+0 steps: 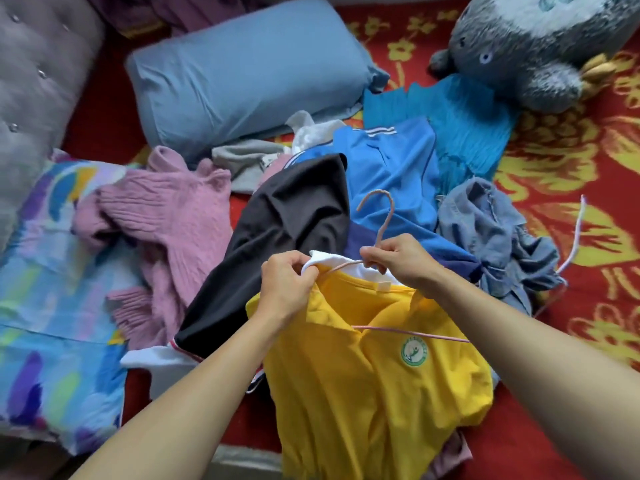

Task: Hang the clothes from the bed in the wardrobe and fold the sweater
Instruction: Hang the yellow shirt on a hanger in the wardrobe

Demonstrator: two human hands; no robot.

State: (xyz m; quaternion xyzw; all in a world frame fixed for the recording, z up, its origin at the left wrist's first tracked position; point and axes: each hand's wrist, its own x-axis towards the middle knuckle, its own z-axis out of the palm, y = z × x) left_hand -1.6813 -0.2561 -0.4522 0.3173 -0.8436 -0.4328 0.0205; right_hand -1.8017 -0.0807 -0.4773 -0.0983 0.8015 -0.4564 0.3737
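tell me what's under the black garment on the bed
A white garment with striped trim pokes out at its lower end, and the blue shirt passes under its upper edge. The black garment covers the rest, so how far either reaches is hidden.

Home bedroom. Evidence:

- Bed spread in red with large yellow flowers.
- Grey button-tufted headboard at the left edge.
- Blue pillow beside the headboard. Below it lies a cushion or folded quilt in streaky blue, purple and green print; cannot tell which.
- Grey plush toy at the far right of the bed.
- Personal clothing heaped loose mid-bed:
  - pink ribbed sweater
  - black garment
  - blue polo with a white-striped collar
  - crumpled denim piece
  - yellow shirt with a round chest badge
- Pink hanger at the yellow shirt's neck.
- White hanger lying on the bed at right.
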